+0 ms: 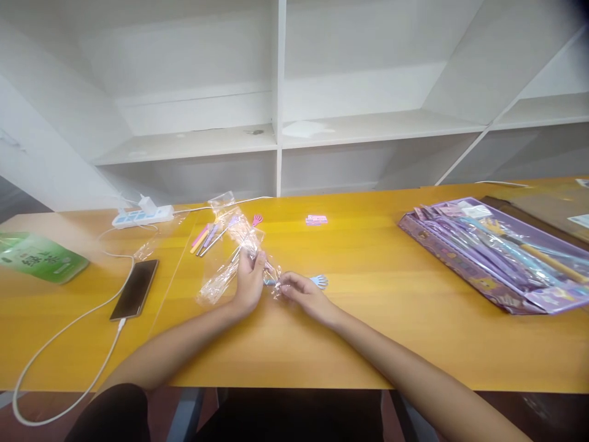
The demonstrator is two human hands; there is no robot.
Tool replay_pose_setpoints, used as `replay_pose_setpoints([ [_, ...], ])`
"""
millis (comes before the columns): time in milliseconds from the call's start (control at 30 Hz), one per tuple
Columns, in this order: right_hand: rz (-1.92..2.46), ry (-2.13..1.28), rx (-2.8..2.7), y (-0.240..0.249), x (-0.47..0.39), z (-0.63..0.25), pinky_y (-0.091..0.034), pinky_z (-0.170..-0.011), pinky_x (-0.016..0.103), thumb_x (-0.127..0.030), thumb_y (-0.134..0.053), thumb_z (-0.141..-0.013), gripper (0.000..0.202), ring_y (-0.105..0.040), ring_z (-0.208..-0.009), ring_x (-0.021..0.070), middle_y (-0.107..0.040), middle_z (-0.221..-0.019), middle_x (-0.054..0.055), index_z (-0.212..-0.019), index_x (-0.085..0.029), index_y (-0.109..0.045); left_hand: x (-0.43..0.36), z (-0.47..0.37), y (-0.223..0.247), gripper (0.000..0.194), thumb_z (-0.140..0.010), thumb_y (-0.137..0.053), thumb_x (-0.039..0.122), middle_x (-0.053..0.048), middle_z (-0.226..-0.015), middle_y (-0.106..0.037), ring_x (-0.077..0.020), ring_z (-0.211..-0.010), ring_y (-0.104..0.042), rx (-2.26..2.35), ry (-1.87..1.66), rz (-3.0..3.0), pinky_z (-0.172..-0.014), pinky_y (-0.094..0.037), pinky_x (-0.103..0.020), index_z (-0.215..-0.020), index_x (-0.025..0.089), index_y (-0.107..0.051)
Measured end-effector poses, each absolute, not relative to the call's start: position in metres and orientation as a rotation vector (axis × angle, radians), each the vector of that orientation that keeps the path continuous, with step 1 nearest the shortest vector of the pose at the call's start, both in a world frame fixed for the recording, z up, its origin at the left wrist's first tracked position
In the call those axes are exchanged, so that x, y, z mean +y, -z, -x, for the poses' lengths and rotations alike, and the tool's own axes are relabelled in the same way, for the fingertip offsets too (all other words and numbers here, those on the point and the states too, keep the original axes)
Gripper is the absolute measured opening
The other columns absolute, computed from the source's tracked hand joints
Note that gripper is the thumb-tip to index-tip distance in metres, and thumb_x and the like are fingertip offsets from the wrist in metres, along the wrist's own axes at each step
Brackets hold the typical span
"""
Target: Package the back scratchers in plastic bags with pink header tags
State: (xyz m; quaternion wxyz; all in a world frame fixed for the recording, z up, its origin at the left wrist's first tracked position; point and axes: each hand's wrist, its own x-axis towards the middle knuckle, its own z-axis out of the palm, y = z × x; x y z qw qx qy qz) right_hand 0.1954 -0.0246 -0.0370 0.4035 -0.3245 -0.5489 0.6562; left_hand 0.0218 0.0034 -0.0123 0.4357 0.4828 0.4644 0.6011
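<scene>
My left hand (pixel 251 282) grips a crinkled clear plastic bag (pixel 271 273) above the middle of the table. My right hand (pixel 306 298) has its fingers curled at the bag's right edge and appears to pinch it. Just behind that hand lies a blue hand-shaped back scratcher (pixel 319 282), its shaft partly hidden by my fingers. More clear plastic bags (pixel 218 283) are spread left of my left hand. Beyond them rest several back scratchers with coloured handles (pixel 205 238), and a pink hand-shaped scratcher head (pixel 257 220) pokes out.
Small pink cards (pixel 316 219) lie at the back centre. On the right is a purple box (pixel 464 258) of bagged back scratchers, with a brown package (pixel 543 205) behind. To the left are a phone (pixel 135 290) on a white cable, a power strip (pixel 142 215) and a green pouch (pixel 43 256).
</scene>
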Motion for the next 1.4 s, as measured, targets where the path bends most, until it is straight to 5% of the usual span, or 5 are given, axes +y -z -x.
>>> replay_pose_setpoints([
  [300, 0.817, -1.703, -1.258, 0.034, -0.02, -0.204, -0.045, -0.068, 0.028, -0.055, -0.085, -0.08, 0.044, -0.052, -0.071, 0.0127, -0.06, -0.081, -0.003, -0.103, -0.023, -0.066, 0.014, -0.018, 0.022, 0.039, -0.095, -0.067, 0.057, 0.005, -0.078, -0.055, -0.0124, -0.065, -0.057, 1.162, -1.59, -1.142, -0.064, -0.05, -0.027, -0.096, 0.023, -0.049],
  [800, 0.89, -1.605, -1.205, 0.033, -0.023, -0.203, -0.036, -0.053, 0.026, -0.061, -0.08, -0.083, 0.044, -0.044, -0.057, 0.0101, -0.052, -0.066, -0.005, -0.085, -0.022, -0.061, 0.01, -0.019, 0.024, 0.04, -0.094, -0.069, 0.057, 0.003, -0.08, -0.058, -0.0131, -0.069, -0.06, 1.176, -1.525, -1.2, -0.07, -0.052, -0.028, -0.097, 0.022, -0.049],
  [1067, 0.893, -1.534, -1.128, 0.033, -0.018, -0.204, -0.048, -0.054, 0.027, -0.059, -0.085, -0.078, 0.047, -0.057, -0.062, 0.0128, -0.063, -0.077, -0.002, -0.089, -0.023, -0.056, 0.004, -0.02, 0.019, 0.045, -0.087, -0.077, 0.055, 0.008, -0.069, -0.048, -0.0075, -0.054, -0.045, 1.018, -1.445, -1.103, -0.051, -0.04, -0.021, -0.094, 0.023, -0.046],
  [1167, 0.905, -1.514, -1.124, 0.032, -0.013, -0.212, -0.049, -0.056, 0.027, -0.055, -0.087, -0.077, 0.046, -0.057, -0.061, 0.0119, -0.064, -0.077, -0.003, -0.092, -0.023, -0.058, 0.008, -0.012, 0.01, 0.045, -0.083, -0.082, 0.051, 0.009, -0.068, -0.046, -0.0063, -0.053, -0.041, 0.863, -1.3, -1.174, -0.051, -0.036, -0.02, -0.103, 0.023, -0.053],
  [1400, 0.939, -1.621, -1.172, 0.037, -0.001, -0.231, -0.038, -0.055, 0.026, -0.056, -0.088, -0.075, 0.044, -0.048, -0.056, 0.0096, -0.06, -0.067, -0.003, -0.088, -0.019, -0.069, 0.008, -0.003, -0.015, 0.065, -0.066, -0.094, 0.038, 0.002, -0.082, -0.062, -0.0138, -0.072, -0.06, 0.805, -0.79, -1.47, -0.07, -0.052, -0.027, -0.122, 0.024, -0.066],
])
